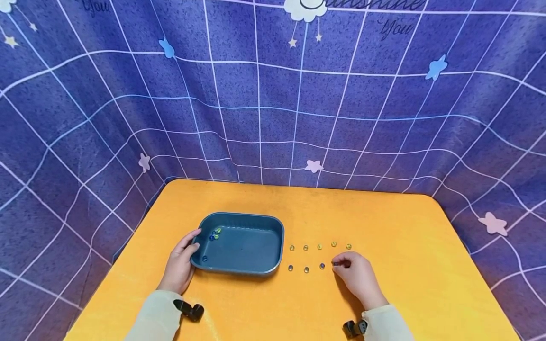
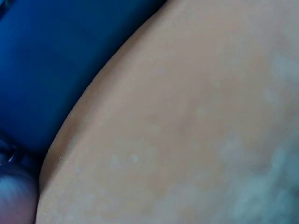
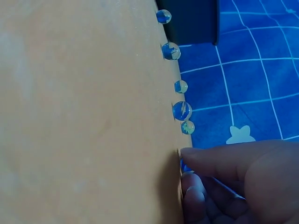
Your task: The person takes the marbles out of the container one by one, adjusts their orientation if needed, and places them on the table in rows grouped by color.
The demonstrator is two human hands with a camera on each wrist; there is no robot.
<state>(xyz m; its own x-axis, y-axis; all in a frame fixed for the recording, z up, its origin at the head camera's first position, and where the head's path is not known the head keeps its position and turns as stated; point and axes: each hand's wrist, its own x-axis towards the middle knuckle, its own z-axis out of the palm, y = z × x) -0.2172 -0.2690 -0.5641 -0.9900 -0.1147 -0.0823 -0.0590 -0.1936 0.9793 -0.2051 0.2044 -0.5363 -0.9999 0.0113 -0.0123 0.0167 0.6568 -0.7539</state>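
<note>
A dark blue-green rectangular tray point(image 1: 247, 251) sits on the orange tabletop. My left hand point(image 1: 178, 266) grips its left end, thumb over the rim; the left wrist view shows only a blurred close-up. Inside the tray, a cluster of blue and yellow marbles point(image 1: 212, 238) lies near the back left, with one dark marble point(image 1: 204, 258) near the front left. Right of the tray, my right hand point(image 1: 357, 278) pinches a blue marble point(image 3: 186, 165) between thumb and fingers at the table surface. Just left of these fingertips is another blue marble point(image 1: 322, 266).
Two rows of glass marbles run rightward from the tray: a back row point(image 1: 320, 246) of several clear and yellow ones, and a front row point(image 1: 306, 270) in line with my right fingertips. A purple-blue gridded curtain point(image 1: 277, 118) surrounds the back and sides of the table point(image 1: 298, 203).
</note>
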